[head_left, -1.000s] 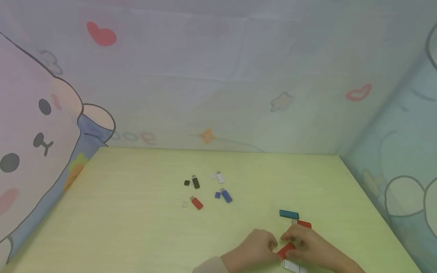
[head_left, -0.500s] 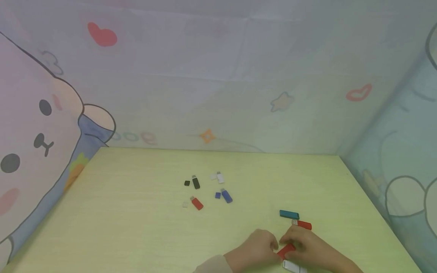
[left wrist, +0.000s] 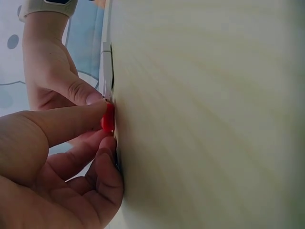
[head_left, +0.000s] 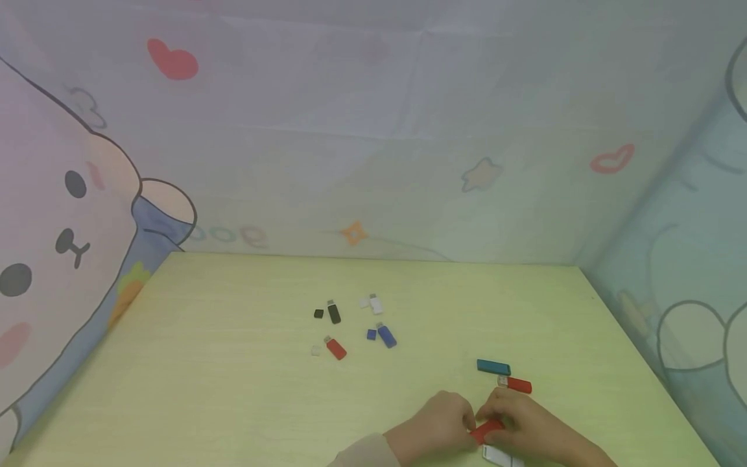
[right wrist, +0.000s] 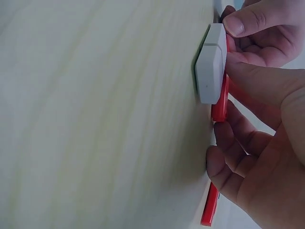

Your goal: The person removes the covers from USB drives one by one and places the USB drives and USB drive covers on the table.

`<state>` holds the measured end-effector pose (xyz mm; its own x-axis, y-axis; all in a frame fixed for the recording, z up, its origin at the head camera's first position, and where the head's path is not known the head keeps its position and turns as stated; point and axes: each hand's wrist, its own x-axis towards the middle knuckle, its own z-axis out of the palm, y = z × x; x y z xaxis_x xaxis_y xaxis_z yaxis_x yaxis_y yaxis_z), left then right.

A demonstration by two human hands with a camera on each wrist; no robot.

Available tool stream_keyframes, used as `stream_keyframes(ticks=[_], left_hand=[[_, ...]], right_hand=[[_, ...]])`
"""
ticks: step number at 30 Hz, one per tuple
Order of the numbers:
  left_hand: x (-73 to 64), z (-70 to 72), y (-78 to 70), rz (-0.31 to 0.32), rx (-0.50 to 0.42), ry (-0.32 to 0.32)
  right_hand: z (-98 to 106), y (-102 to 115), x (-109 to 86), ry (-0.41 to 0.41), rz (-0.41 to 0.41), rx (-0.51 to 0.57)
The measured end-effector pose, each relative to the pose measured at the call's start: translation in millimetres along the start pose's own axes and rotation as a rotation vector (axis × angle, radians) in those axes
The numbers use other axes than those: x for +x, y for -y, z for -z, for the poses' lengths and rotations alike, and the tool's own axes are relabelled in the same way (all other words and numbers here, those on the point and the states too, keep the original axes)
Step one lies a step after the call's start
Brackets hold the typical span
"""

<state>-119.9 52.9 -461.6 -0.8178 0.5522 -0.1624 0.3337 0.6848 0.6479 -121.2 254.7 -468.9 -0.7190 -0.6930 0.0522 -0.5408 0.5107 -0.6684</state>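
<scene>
Low on the right of the head view, both hands meet over a red USB stick [head_left: 486, 431]. My left hand [head_left: 446, 418] pinches its left end, and the thumb and fingers of my right hand [head_left: 533, 425] grip the right part. In the left wrist view the red stick [left wrist: 108, 117] sits low against the tabletop, fingers on both sides of it. Just in front lies a white USB stick [head_left: 498, 455], partly behind the right hand; the right wrist view shows this white stick [right wrist: 211, 67] beside the red one. Fingertips hide part of the red stick's ends.
Behind the right hand lie another red USB stick [head_left: 518, 384] and a teal one [head_left: 493, 367]. Further back are uncapped sticks in black [head_left: 334, 313], white [head_left: 376, 304], blue [head_left: 386, 335] and red [head_left: 335, 348], each with a small cap beside it.
The right hand's fingers have drawn slightly closer to the left hand. The held red stick has turned a little flatter and shifted slightly left. The other sticks lie where they were.
</scene>
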Motion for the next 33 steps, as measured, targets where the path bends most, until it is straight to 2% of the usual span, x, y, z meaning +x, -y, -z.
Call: stream_keyframes(ticks=[2, 5, 13, 25, 30, 33], left_hand=[[0.2, 0.0, -0.3, 0.004, 0.002, 0.0], [0.3, -0.1, -0.6, 0.014, -0.008, -0.002], [0.9, 0.6, -1.2, 0.012, 0.033, 0.004], [-0.2, 0.6, -3.8, 0.043, 0.01, 0.009], [-0.7, 1.0, -5.0, 0.031, 0.033, 0.003], [-1.5, 1.2, -5.5, 0.012, 0.034, -0.008]], right_hand=[[-1.1, -1.3, -0.1, -0.012, 0.032, -0.014], [-2.0, -3.1, 0.5, -0.008, 0.031, -0.011], [-0.4, -2.3, 1.7, 0.063, -0.071, 0.086], [-2.2, -4.3, -0.7, 0.04, -0.027, 0.065], [-3.3, -5.1, -1.8, 0.018, 0.021, 0.069], [-3.1, -3.5, -1.7, 0.039, -0.021, 0.105]])
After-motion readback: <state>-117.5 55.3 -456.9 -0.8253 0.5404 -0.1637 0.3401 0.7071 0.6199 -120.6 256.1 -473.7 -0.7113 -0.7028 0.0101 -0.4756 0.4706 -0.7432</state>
